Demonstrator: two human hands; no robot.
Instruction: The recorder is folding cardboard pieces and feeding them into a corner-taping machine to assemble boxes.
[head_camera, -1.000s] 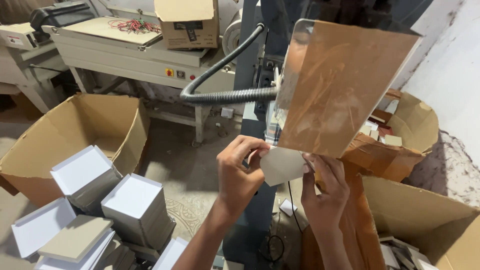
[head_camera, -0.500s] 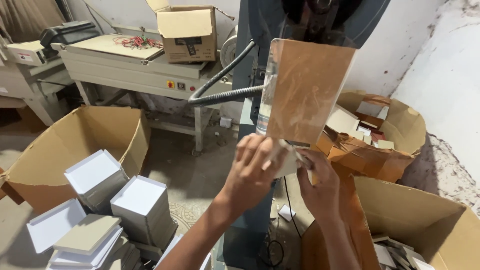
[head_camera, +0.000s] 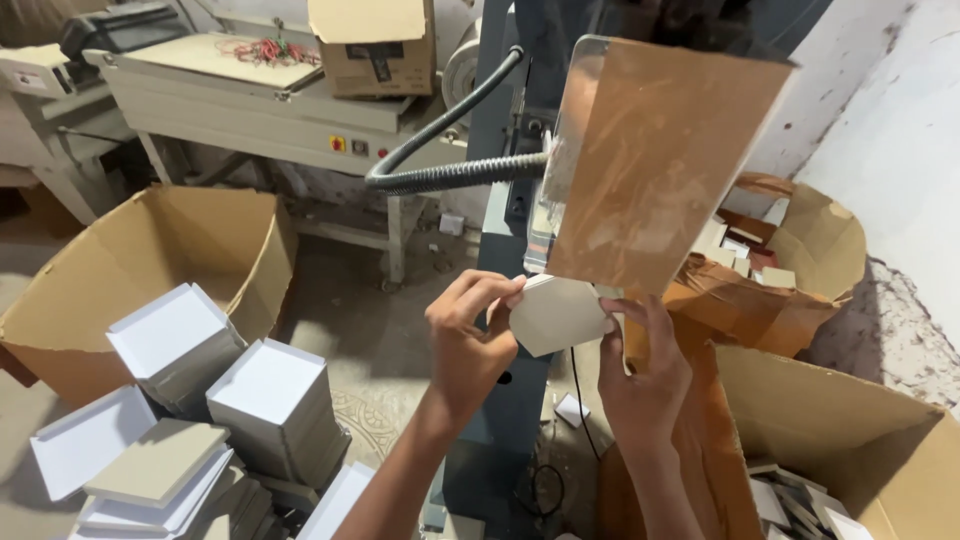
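Observation:
My left hand (head_camera: 468, 340) and my right hand (head_camera: 645, 370) both grip a small grey-white card piece (head_camera: 555, 315) with cut corners, holding it at the base of a blue machine (head_camera: 505, 200). The left fingers pinch its left and top edge, the right fingers its right edge. Just above the card hangs a clear guard plate (head_camera: 655, 165) with a brown tint, fixed to the machine. A ribbed black hose (head_camera: 440, 165) curves into the machine at the left.
Stacks of white and grey square cards (head_camera: 215, 400) lie at lower left. An open cardboard box (head_camera: 160, 270) stands behind them. Boxes of card offcuts stand at the right (head_camera: 800, 270) and lower right (head_camera: 850, 450). A grey machine table (head_camera: 250, 90) stands at the back.
The view has tilted slightly. Both hands stayed on the card beneath the guard plate, and the card now shows its flat face with cut corners more fully.

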